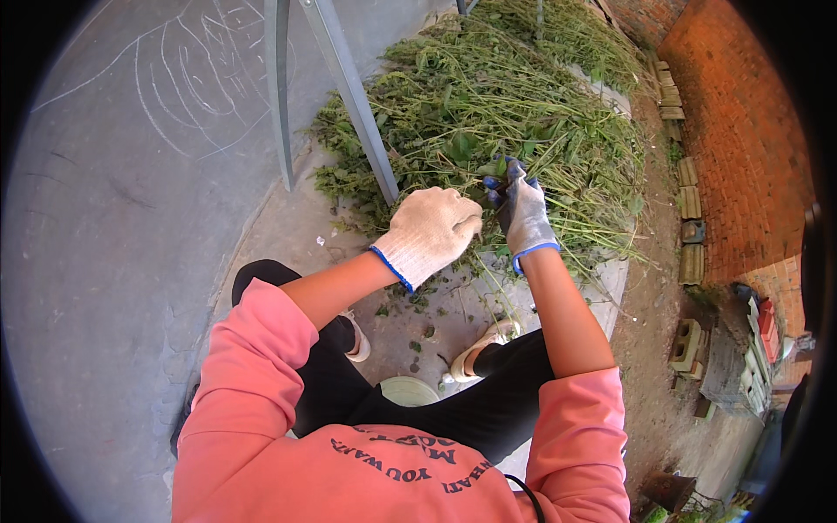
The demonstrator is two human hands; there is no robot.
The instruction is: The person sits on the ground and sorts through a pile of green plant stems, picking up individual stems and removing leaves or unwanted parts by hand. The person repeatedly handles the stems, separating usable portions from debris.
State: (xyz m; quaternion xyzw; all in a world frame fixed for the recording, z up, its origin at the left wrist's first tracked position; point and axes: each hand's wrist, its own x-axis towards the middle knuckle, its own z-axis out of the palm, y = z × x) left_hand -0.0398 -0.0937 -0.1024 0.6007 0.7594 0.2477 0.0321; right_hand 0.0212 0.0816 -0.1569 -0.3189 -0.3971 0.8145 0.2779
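My left hand (431,235), in a cream knit glove with a blue hem, is curled into a fist at the near edge of a pile of cut green plants (484,111). What lies inside its fingers is hidden. Close by on the right, my right hand (527,212) wears a whitish glove with dark blue coated fingers. Those fingers are bent around a leafy green stem (501,168). Long bare stalks (588,225) spread out to the right of this hand. Loose leaves (415,346) are scattered on the concrete between my shoes.
Two grey metal legs (353,98) stand left of the pile, one reaching into its edge. A pale round container (410,391) sits between my legs. On the right are a dirt strip (644,314), a brick wall (745,157), concrete blocks (685,344) and a wire cage (724,379).
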